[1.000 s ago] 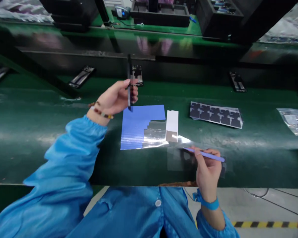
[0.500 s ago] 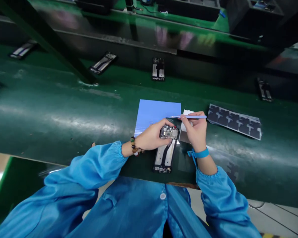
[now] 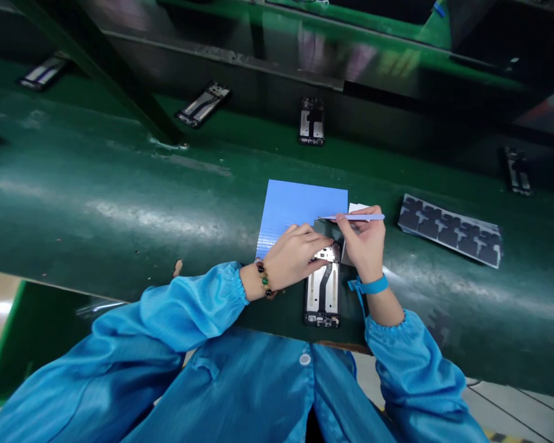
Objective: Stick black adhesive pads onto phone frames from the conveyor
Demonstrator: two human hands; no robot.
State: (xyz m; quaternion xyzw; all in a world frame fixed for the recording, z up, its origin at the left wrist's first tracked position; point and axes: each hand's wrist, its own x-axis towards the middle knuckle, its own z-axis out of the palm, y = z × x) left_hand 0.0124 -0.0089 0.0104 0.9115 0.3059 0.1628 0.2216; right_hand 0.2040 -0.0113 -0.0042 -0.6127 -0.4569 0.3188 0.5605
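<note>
An opened phone lies on the bench before me, with its back off. A dark flex strip runs down its silvery middle. My left hand is closed over its upper end, thumb at the near side and fingers at the far side. Part of the circuit board shows under those fingers; the rest is hidden. Pinched in my right hand are lavender tweezers, their tips pointing left above the edge of a blue sheet. Whether the tips hold anything is too small to tell.
Black die-cut stickers on a stack of sheets lie to the right. White sheets sit beside my right hand. Further opened phones lie along the back of the green bench. A dark post rises at the left.
My left hand has turned, its fingers now covering more of the board. The phone has swung from a tilt to nearly straight. The tweezers keep their pose, and the camera view has shifted slightly.
</note>
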